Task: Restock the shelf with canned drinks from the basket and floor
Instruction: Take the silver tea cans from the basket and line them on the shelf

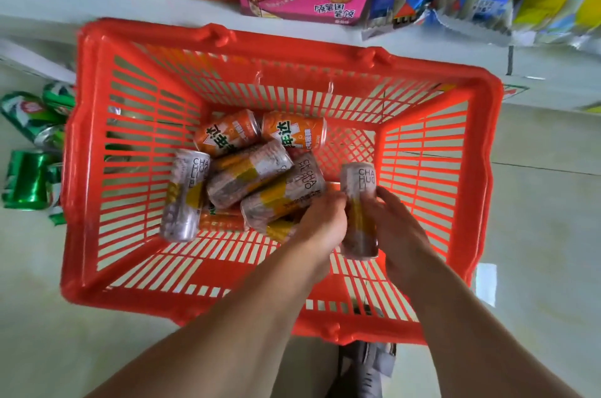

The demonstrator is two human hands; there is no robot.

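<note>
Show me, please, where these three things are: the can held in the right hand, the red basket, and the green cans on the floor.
held can (359,179): head view, upper label with the letters.
red basket (484,124): head view, right rim.
green cans (26,181): head view, side of the nearest can on the floor, left of the basket.
</note>
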